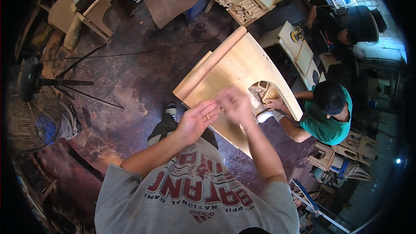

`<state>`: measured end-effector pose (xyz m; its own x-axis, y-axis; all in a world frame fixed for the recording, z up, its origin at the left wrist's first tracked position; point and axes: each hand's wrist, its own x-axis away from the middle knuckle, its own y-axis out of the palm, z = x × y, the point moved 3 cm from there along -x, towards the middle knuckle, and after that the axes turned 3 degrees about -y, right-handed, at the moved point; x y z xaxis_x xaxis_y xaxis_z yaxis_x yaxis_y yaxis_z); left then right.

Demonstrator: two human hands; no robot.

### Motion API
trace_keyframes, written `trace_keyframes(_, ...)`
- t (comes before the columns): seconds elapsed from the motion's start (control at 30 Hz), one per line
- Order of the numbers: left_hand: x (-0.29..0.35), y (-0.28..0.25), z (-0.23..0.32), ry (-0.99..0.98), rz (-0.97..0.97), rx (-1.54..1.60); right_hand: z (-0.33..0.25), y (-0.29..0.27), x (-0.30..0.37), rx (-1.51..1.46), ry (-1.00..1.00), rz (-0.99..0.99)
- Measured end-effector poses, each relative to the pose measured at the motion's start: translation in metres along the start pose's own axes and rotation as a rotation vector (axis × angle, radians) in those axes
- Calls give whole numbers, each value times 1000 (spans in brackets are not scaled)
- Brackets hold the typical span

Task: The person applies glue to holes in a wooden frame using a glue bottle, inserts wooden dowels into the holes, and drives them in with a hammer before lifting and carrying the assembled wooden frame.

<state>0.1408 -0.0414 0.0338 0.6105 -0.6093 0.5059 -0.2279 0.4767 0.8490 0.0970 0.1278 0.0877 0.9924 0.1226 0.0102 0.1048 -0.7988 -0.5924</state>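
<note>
My left hand (198, 122) is turned palm up with its fingers stretched out and a ring on one finger. Right by its fingertips is my right hand (236, 105), curled and smeared by motion, so I cannot make out whether anything is in it. Both hands are above a pale wooden furniture piece (227, 63), which has a rounded rail along its left edge and a curved cutout toward its right. Through that cutout, slatted wooden parts (262, 87) show. The lower part of the piece is partly hidden by my hands and forearms.
A co-worker in a green shirt (336, 121) crouches at right, a hand by the cutout. Beyond, another person in dark clothes is near a bench (299, 52) with a yellow sander (297, 35). A stand fan (34, 121) is at left; wood strips (236, 2) are stacked behind.
</note>
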Motion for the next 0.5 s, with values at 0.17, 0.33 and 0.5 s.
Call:
trace_keyframes(0.17,8,2,8,-33,-57,-74,102,-141,-100,430,42,474)
trace_keyframes(0.33,15,-3,11,-10,-77,-9,132,-148,-121,571,214,346)
trace_keyframes(0.5,17,-9,15,5,-46,17,124,-138,-127,730,239,325)
